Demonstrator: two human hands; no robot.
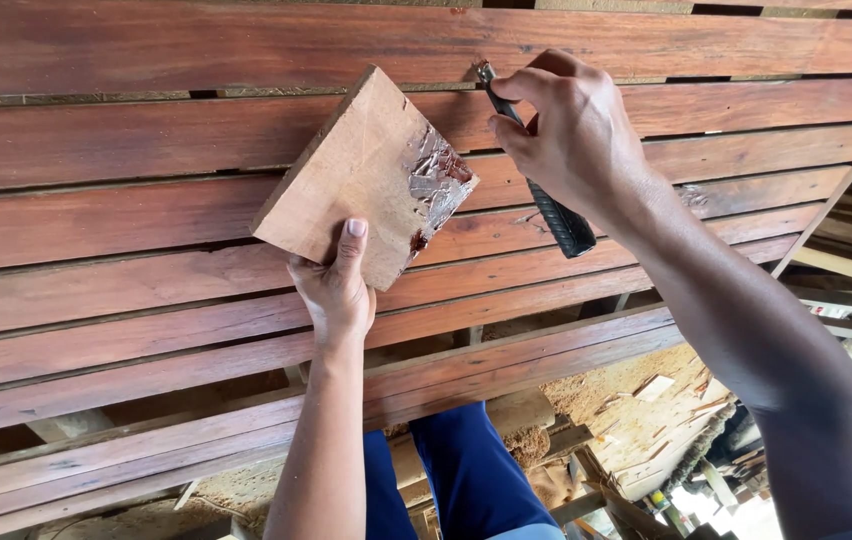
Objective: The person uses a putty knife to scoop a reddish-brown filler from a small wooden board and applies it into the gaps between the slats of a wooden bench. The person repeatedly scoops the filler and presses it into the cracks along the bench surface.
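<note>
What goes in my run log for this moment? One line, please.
left hand: holds wood block | right hand: grips tool, tip at plank gap | surface: reddish slats

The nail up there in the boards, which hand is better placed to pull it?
Probably the right hand: it grips the hammer, whose head sits at the nail. The left hand holds a wood block.

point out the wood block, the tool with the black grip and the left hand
wood block [351, 170], head view, on its flat face
tool [558, 218], head view, on the black ribbed grip below the right hand
left hand [338, 290], head view, on the back of the hand
</note>
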